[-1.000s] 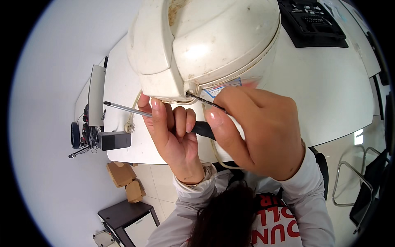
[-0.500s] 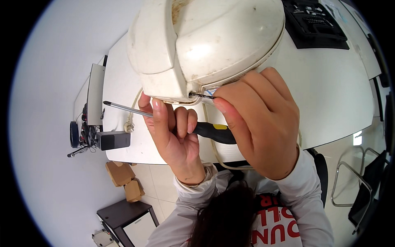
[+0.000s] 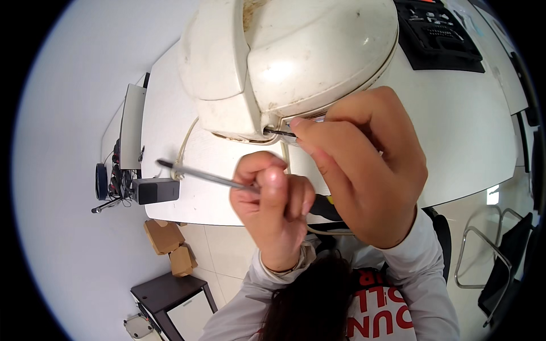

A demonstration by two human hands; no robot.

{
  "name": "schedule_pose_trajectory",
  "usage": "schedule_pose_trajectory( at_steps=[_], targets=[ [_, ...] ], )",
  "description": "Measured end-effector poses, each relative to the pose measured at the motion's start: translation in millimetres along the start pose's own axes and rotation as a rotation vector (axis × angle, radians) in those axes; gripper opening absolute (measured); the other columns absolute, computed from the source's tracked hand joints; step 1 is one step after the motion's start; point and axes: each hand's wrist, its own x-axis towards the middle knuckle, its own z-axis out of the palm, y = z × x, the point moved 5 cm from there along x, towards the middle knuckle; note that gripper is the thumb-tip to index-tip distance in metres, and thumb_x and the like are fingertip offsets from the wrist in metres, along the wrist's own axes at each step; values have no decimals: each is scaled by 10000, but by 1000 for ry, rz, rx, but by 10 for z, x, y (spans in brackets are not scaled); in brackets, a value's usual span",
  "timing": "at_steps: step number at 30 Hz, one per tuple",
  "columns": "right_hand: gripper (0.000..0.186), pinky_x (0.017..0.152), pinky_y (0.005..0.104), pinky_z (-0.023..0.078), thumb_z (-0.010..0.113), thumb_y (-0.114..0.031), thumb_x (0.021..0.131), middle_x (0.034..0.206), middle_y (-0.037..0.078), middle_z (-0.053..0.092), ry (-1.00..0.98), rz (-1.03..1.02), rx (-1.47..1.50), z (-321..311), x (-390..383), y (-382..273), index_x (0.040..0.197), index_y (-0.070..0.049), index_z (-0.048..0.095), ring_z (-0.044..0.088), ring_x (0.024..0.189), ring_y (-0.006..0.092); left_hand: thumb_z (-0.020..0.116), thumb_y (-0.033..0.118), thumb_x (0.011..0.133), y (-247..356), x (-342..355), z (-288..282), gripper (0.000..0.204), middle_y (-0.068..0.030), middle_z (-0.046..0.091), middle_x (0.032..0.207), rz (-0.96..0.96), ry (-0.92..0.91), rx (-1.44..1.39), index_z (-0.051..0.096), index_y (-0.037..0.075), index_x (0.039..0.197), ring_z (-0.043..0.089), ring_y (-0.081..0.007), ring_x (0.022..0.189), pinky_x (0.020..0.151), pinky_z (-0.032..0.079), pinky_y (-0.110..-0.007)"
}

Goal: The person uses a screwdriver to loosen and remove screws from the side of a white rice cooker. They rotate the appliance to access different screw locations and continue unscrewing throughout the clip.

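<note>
A cream-coloured, rounded appliance (image 3: pixel 318 57) with a domed lid and scuffed shell sits in front of me. My right hand (image 3: pixel 375 170) pinches a thin dark spiral-grooved rod (image 3: pixel 280 132) between thumb and forefinger. The rod's far end is in a small hole at the shell's lower edge. I cannot tell if it is a long screw or a drill bit. Below the shell, my left hand (image 3: pixel 273 204) is closed around a screwdriver (image 3: pixel 210 178). Its grey shaft points left, and its black and yellow handle runs behind my right hand.
The appliance rests on a white table (image 3: pixel 455 131), its pale cord (image 3: pixel 185 148) trailing left. At the back right lies a black tool case (image 3: pixel 441 37). A dark grey box (image 3: pixel 154 191) is by the left edge, cardboard boxes (image 3: pixel 165 236) on the floor, a metal-framed chair (image 3: pixel 497 261) at right.
My left hand has moved away from the shell, down and to the right, with the screwdriver. My right hand still pinches the rod at the hole and has shifted slightly.
</note>
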Motion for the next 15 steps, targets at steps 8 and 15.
schedule_pose_trajectory(
  at_steps=[8,15],
  targets=[
    [222,508,252,406,636,46,656,811,77,474,-94,-91,-98,71,16,-58,858,-33,588,497,650,188,484,154,908,-193,26,152,150,56,314,503,-227,112,-136,531,15,935,225,-39,375,388,246,-217],
    [229,534,286,436,606,-21,747,865,102,513,-127,-160,-19,46,7,-55,954,-40,508,516,680,229,499,230,912,-196,74,232,184,73,285,488,-382,103,-284,559,56,918,220,-37,389,411,242,-206]
  ],
)
